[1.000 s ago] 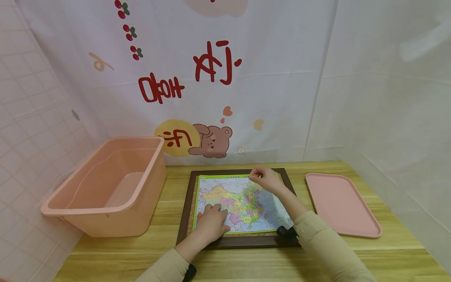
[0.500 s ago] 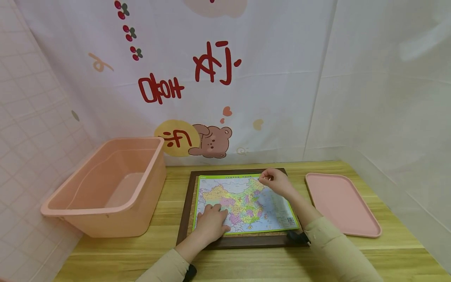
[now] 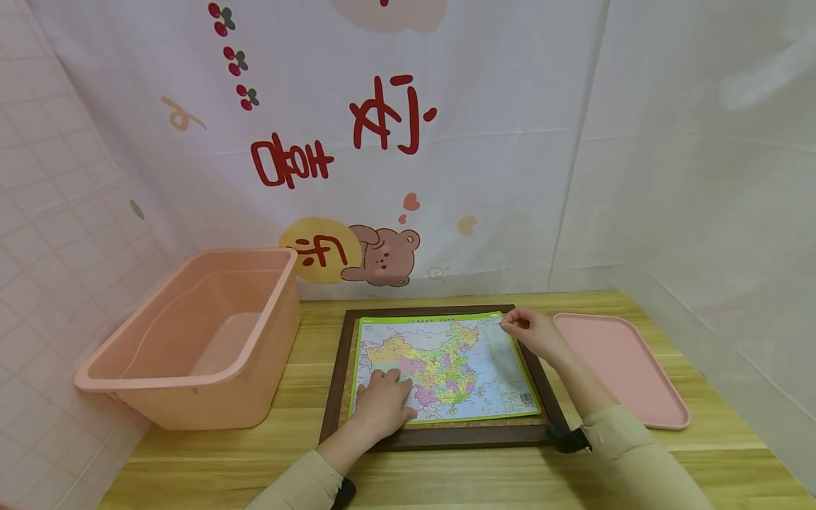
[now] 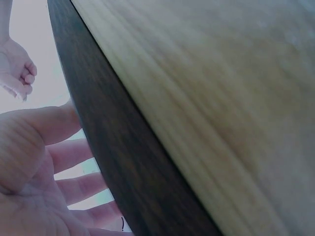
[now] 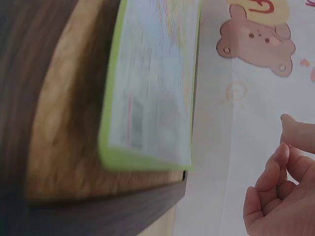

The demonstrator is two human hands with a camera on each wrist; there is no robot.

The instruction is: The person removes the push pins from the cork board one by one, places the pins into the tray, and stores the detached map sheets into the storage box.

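A colourful map puzzle [image 3: 446,361] lies in a dark brown frame [image 3: 334,382] on the wooden table. My left hand [image 3: 382,404] rests flat on the map's lower left part, fingers straight, and the left wrist view shows its palm [image 4: 44,177] beside the frame's edge [image 4: 113,147]. My right hand [image 3: 513,326] hovers over the map's top right corner, thumb and forefinger pinched on something small and pale, seemingly a puzzle piece. In the right wrist view its curled fingers [image 5: 278,196] are next to the map's green border [image 5: 152,88].
An empty pink bin [image 3: 191,340] stands left of the frame. A flat pink tray [image 3: 618,368] lies right of it, close to my right hand. A printed curtain hangs behind the table. Bare wood [image 3: 510,474] runs along the near edge.
My right hand has moved rightward along the map's top edge, from its upper middle to the top right corner, keeping its pinch. The left hand has not moved.
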